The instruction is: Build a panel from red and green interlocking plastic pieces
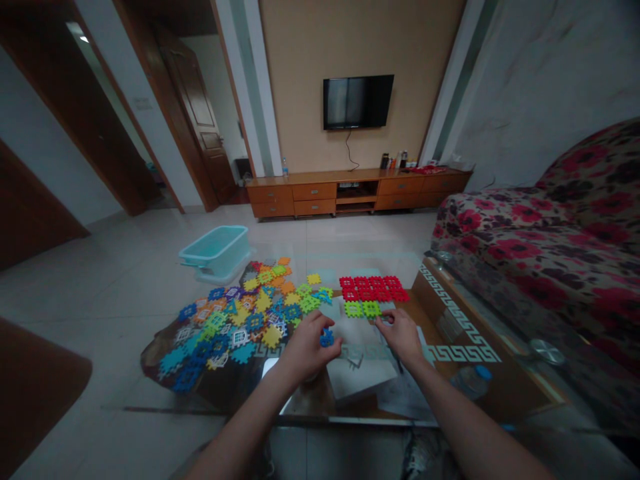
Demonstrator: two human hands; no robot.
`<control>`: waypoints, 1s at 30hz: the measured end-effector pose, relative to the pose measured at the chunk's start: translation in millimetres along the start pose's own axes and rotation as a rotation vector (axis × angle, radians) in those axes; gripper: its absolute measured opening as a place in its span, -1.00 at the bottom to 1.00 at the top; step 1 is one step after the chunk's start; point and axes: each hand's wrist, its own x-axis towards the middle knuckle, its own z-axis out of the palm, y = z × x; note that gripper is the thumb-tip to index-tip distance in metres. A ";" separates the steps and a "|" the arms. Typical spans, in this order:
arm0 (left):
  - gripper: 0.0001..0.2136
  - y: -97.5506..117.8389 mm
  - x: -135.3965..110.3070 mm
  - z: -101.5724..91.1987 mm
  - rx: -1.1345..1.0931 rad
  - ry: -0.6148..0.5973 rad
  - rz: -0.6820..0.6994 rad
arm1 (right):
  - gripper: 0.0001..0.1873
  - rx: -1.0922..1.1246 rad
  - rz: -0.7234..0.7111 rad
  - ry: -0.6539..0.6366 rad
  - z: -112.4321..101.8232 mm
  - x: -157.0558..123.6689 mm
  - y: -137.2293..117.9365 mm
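Note:
Pinched in the fingers of my left hand [311, 345] is a blue interlocking plastic tile [327, 337], held above the glass table. My right hand [403, 337] has its thumb and index finger at the lower right corner of the green tiles [371, 309], seemingly gripping that edge. Two green tiles lie side by side, just below a block of red interlocking tiles [374, 289] set in two rows. To the left of my hands spreads a loose pile of mixed-colour tiles [255, 323], blue, yellow, orange, white and green.
The glass table [453, 393] has a lower wooden level with papers [361, 381] and a blue-capped bottle [473, 381]. A light-blue plastic tub [215, 248] stands beyond the pile. A floral sofa [530, 230] is at right, a TV cabinet [315, 193] ahead.

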 end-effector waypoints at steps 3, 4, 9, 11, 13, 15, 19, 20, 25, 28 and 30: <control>-0.81 0.0 -0.1 0.0 0.000 0.000 0.005 | -0.68 0.003 0.013 -0.003 0.4 -0.1 -0.2; -0.81 -0.3 -0.1 0.1 -0.001 -0.002 0.007 | -0.68 0.005 0.016 -0.003 0.5 -0.1 -0.3; -0.80 -3.2 0.3 1.6 0.002 -0.002 0.012 | -0.68 0.010 0.022 0.000 0.4 -0.1 -0.7; -0.80 -3.7 0.2 1.9 0.002 0.000 0.014 | -0.69 0.014 0.020 0.003 0.4 -0.1 -0.7; -0.80 -3.6 0.1 1.9 0.001 0.001 0.013 | -0.69 0.014 0.016 0.006 0.4 0.0 -0.9; -0.81 -3.3 0.1 1.6 0.003 0.001 0.011 | -0.70 0.013 0.011 0.007 0.3 -0.1 -1.2; -0.81 -3.9 0.4 2.0 0.006 -0.003 0.013 | -0.70 0.009 0.016 0.007 -0.2 -0.7 -2.3; -0.80 -4.4 0.4 2.4 0.005 -0.003 0.015 | -0.70 0.010 0.015 0.006 -0.3 -0.9 -2.4; -0.81 -6.6 0.5 4.5 -0.004 0.006 0.026 | -0.70 0.012 0.018 0.013 0.0 -1.4 -2.5; -0.81 -6.3 0.4 4.5 0.000 0.001 0.028 | -0.71 0.007 0.012 0.016 0.1 -1.2 -2.2; -0.81 -5.9 0.2 4.4 0.002 -0.001 0.027 | -0.71 0.010 0.007 0.018 0.0 -0.9 -2.0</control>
